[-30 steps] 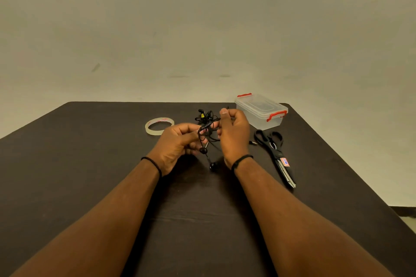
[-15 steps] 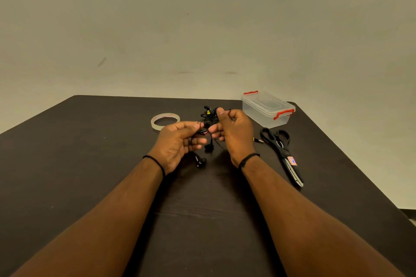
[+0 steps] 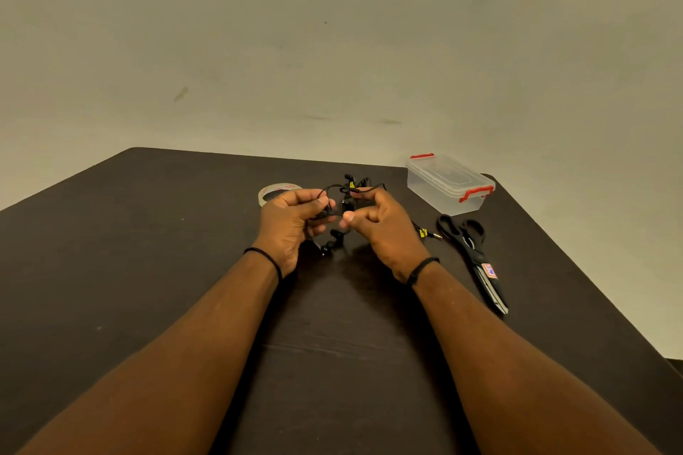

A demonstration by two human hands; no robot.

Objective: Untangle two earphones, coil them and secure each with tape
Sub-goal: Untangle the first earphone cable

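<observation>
Earphones [image 3: 345, 192] (black, tangled) pinched by both hands [image 3: 292, 222] [image 3: 380, 229]; cords blur against the dark table [image 3: 148, 251].

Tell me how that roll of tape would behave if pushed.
The roll of tape lies flat on the table, so it would probably slide rather than roll. It looks thin and hollow, so it is likely light.

Red print inside tape roll [image 3: 279, 192], red-blue label on scissors [image 3: 488, 270]: both illegible
</observation>
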